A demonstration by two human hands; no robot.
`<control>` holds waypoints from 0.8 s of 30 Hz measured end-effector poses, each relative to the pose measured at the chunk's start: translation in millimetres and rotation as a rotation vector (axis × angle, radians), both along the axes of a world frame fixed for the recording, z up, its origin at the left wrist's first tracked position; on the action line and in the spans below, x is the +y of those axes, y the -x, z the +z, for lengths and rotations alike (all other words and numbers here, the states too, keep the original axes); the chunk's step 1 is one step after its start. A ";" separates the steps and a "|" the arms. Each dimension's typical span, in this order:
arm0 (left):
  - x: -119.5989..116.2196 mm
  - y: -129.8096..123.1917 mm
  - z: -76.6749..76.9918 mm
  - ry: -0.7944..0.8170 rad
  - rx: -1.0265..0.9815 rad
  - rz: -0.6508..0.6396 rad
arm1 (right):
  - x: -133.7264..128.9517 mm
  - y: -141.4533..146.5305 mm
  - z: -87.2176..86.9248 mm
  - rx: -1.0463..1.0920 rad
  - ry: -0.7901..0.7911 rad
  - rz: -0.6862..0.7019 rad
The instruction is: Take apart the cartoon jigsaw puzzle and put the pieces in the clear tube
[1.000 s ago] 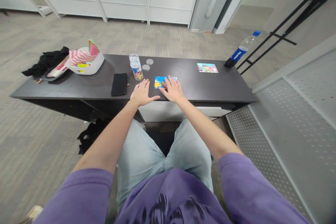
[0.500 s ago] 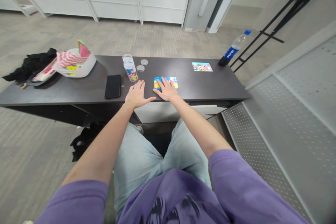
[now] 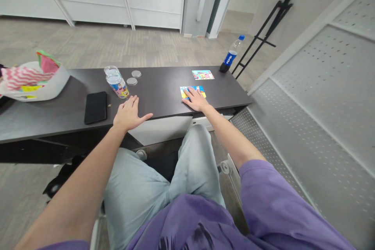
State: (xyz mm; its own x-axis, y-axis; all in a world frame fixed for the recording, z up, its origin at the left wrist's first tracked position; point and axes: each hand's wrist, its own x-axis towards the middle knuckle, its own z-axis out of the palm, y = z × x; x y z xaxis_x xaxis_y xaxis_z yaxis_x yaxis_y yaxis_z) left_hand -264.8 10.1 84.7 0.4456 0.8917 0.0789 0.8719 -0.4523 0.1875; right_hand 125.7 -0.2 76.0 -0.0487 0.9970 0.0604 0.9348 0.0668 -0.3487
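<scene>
Under my right hand (image 3: pixel 195 99) lies a colourful cartoon card (image 3: pixel 202 89), partly covered by the fingers, which are spread flat on it. My left hand (image 3: pixel 129 113) rests open on the dark table's front edge, holding nothing. Just beyond its fingertips stand clear cylinders (image 3: pixel 113 74), one of them with a cartoon picture (image 3: pixel 121 89) around its lower part. Two round silver lids (image 3: pixel 131 81) lie beside them. A second cartoon card (image 3: pixel 203 74) is flat on the table farther back, beyond my right hand.
On the left of the dark table (image 3: pixel 164 82) are a black phone-like slab (image 3: pixel 95 107) and a white basket (image 3: pixel 55 86) with striped cloth. A Pepsi bottle (image 3: pixel 231 56) stands at the right end. A perforated grey panel (image 3: pixel 316 86) borders the right side.
My right hand has slid the card under it to the right, closer to the second card. My left hand stays open at the table edge. The view has turned right.
</scene>
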 end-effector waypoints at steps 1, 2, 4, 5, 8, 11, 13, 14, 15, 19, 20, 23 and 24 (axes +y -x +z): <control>0.2 0.1 -0.7 -0.003 0.001 -0.001 | -1.4 -10.8 0.5 -0.001 0.003 -0.018; 0.4 0.2 -1.4 -0.007 0.000 -0.003 | -2.7 -21.3 1.1 -0.002 0.007 -0.034; 1.0 0.5 -3.2 -0.015 0.002 -0.005 | -5.2 -41.1 2.6 -0.008 0.014 -0.067; 1.4 0.5 -4.2 -0.017 0.005 -0.004 | -6.3 -50.4 3.4 -0.012 0.017 -0.080; 2.7 0.9 -7.3 -0.018 0.020 0.001 | -8.1 -75.2 5.1 -0.026 0.013 -0.106; 4.9 1.9 -12.0 -0.028 0.026 0.000 | -7.3 -93.5 4.7 -0.030 0.003 -0.114; 6.9 3.5 -16.2 -0.033 0.025 0.001 | -6.0 -100.8 3.4 -0.032 -0.001 -0.114; 8.0 4.5 -18.5 -0.031 0.024 0.003 | -5.6 -102.9 2.8 -0.034 -0.002 -0.114; 9.0 5.7 -20.8 -0.026 0.022 0.006 | -5.7 -103.9 2.5 -0.037 -0.004 -0.116; 11.3 10.1 -27.2 -0.019 -0.010 0.017 | -13.8 -98.2 5.7 -0.035 -0.022 -0.131; 10.9 10.5 -27.4 -0.021 -0.026 0.012 | -18.0 -94.3 7.5 -0.030 -0.032 -0.132; 5.7 7.7 -23.6 -0.021 -0.089 -0.013 | -33.3 -76.5 12.5 -0.002 -0.053 -0.110; 2.1 5.4 -20.4 -0.024 -0.116 -0.020 | -38.1 -68.8 13.5 0.013 -0.054 -0.090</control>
